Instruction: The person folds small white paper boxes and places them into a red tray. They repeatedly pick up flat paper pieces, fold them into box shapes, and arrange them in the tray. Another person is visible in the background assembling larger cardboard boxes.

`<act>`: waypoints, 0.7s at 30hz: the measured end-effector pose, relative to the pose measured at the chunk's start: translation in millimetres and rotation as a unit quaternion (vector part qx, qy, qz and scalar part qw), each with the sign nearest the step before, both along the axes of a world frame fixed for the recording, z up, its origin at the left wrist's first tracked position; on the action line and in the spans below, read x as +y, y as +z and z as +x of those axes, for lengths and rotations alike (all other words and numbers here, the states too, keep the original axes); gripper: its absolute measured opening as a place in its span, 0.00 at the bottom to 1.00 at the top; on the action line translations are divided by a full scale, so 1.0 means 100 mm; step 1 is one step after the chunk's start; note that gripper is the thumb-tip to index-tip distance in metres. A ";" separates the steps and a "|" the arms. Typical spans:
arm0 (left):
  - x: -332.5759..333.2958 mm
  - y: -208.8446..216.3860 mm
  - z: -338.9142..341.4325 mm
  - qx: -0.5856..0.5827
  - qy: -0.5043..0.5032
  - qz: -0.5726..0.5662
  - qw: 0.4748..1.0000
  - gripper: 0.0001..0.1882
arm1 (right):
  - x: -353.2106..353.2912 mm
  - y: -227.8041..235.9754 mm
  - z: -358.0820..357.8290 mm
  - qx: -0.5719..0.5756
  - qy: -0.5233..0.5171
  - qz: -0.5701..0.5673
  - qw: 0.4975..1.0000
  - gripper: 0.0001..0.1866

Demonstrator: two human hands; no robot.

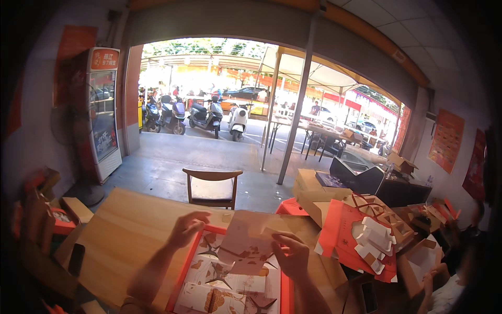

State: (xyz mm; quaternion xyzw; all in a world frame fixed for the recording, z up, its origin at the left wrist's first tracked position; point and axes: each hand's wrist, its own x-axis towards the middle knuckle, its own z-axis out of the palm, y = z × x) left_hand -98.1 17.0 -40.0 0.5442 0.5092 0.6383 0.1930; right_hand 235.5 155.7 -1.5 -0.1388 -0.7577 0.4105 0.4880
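Observation:
A red box (287, 293) filled with small white patterned boxes (201, 269) lies before me on the wooden table. Dark star-shaped pieces (218, 276) show between the small boxes. My right hand (291, 255) pinches the right edge of a pale printed card (243, 235), which is tilted over the far part of the red box and covers some of its contents. Over the box's far left corner is my left hand (189, 228), its fingers loosely bent and apart, holding nothing and separate from the card.
A wooden chair (213, 186) stands beyond the table. To the right are piled red bags (340, 230), white folded cartons (374, 240) and cardboard boxes (314, 188). Another person's hand (430, 280) shows at far right. Phones (76, 260) lie on the table.

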 end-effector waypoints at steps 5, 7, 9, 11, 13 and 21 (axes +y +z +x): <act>-0.02 0.43 0.61 0.176 -0.198 -0.074 0.961 0.29 | 0.08 -0.51 -0.24 -0.037 0.039 -0.056 0.997 0.14; 0.03 0.46 0.68 0.179 -0.190 -0.085 0.962 0.27 | 0.14 -0.66 -0.26 -0.024 0.057 -0.132 0.989 0.15; 0.02 0.34 0.69 0.113 -0.177 -0.092 0.973 0.24 | 0.13 -0.70 -0.33 0.014 0.100 -0.172 0.980 0.24; 0.10 0.16 0.67 0.062 -0.144 -0.092 0.983 0.25 | 0.13 -0.70 -0.38 0.053 0.122 -0.218 0.967 0.29; 0.14 0.05 0.65 0.019 -0.114 -0.085 0.990 0.26 | 0.17 -0.78 -0.40 -0.038 0.162 -0.189 0.968 0.36; 0.16 -0.01 0.84 0.096 -0.085 -0.078 0.989 0.44 | -0.15 -0.47 -0.34 -0.223 0.169 -0.036 0.959 0.63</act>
